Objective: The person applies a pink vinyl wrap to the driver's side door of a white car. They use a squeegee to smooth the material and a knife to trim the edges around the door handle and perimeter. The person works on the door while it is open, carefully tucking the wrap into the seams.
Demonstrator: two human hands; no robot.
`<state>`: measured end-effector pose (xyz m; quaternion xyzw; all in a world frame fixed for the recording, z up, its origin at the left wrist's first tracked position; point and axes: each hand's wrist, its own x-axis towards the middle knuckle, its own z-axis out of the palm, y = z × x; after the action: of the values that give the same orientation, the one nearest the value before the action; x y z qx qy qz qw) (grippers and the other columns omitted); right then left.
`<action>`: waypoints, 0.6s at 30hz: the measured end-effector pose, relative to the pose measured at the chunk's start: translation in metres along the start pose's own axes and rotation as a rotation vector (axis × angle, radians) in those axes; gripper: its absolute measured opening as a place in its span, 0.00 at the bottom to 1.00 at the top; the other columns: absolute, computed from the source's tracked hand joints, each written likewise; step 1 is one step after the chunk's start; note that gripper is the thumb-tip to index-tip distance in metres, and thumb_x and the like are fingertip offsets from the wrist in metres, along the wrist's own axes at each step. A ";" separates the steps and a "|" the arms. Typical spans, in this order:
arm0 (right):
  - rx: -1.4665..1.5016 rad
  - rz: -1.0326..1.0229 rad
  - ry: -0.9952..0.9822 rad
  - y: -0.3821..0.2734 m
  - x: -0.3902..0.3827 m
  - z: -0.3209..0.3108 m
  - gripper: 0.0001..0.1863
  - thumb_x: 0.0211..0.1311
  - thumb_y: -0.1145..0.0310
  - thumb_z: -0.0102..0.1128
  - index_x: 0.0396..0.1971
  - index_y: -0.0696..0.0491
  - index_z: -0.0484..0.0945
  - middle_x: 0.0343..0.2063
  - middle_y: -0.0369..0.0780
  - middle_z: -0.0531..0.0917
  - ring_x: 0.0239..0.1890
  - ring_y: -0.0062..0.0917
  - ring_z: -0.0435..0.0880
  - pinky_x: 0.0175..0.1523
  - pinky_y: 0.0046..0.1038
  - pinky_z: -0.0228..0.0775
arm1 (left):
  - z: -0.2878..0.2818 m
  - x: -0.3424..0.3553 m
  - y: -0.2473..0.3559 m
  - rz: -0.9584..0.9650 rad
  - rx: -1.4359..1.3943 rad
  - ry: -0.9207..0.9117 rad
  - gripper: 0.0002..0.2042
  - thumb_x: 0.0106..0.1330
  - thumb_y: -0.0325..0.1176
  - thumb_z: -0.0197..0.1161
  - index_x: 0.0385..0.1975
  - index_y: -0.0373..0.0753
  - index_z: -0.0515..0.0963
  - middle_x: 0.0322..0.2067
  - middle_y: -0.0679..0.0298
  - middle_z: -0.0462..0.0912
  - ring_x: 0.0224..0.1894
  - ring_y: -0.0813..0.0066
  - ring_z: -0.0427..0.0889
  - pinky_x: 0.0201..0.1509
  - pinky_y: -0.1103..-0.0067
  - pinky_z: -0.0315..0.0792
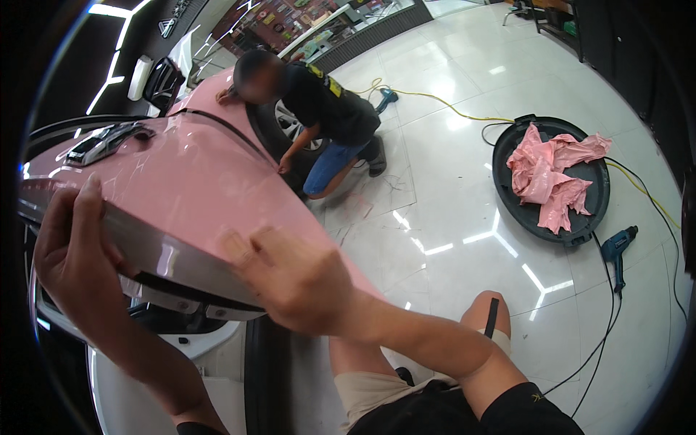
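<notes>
A glossy pink car door (pixel 196 185) stands open in front of me, with a chrome handle (pixel 109 142) at its far left. Grey shows along the door's edge face (pixel 170 255), which runs between my hands. At the left end of that edge, my left hand (pixel 76 250) is closed round it, fingertips on the pink outer side. Farther along the same edge is my right hand (pixel 297 283), smeared by motion, its fingers curled in against the pink surface. Whatever is in those curled fingers is hidden.
Another person (pixel 322 109) crouches by the front wheel (pixel 290 123), a hand at the pink panel's edge. Crumpled pink film (pixel 547 170) lies in a black round tub (pixel 507 199). Blue heat guns (pixel 618 246) and cables (pixel 464 114) lie on the shiny tiled floor (pixel 442 196).
</notes>
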<state>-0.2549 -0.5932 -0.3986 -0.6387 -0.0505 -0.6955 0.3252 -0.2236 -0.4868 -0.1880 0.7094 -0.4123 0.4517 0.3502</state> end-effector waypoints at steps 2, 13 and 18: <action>-0.024 0.001 -0.036 0.005 -0.002 -0.004 0.23 0.61 0.72 0.65 0.58 0.55 0.79 0.34 0.41 0.79 0.26 0.33 0.82 0.28 0.33 0.74 | 0.010 0.001 0.004 0.030 -0.050 0.030 0.07 0.68 0.32 0.69 0.33 0.35 0.84 0.12 0.71 0.73 0.09 0.89 0.64 0.10 0.86 0.55; -0.015 -0.019 -0.045 -0.005 0.006 -0.003 0.19 0.69 0.73 0.60 0.59 0.58 0.79 0.37 0.44 0.81 0.30 0.38 0.85 0.30 0.33 0.76 | -0.007 -0.008 0.015 -0.075 -0.323 -0.391 0.13 0.76 0.35 0.61 0.37 0.28 0.81 0.18 0.67 0.78 0.15 0.83 0.75 0.17 0.85 0.64; -0.064 -0.015 -0.048 -0.001 0.004 -0.008 0.23 0.65 0.74 0.63 0.60 0.55 0.77 0.38 0.41 0.80 0.32 0.38 0.85 0.31 0.35 0.76 | -0.013 0.005 0.031 -0.133 -0.308 -0.502 0.15 0.73 0.32 0.61 0.24 0.29 0.79 0.12 0.67 0.75 0.10 0.82 0.72 0.15 0.82 0.63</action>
<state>-0.2621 -0.5978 -0.3955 -0.6647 -0.0408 -0.6839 0.2981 -0.2546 -0.4895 -0.1747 0.7628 -0.5024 0.1703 0.3696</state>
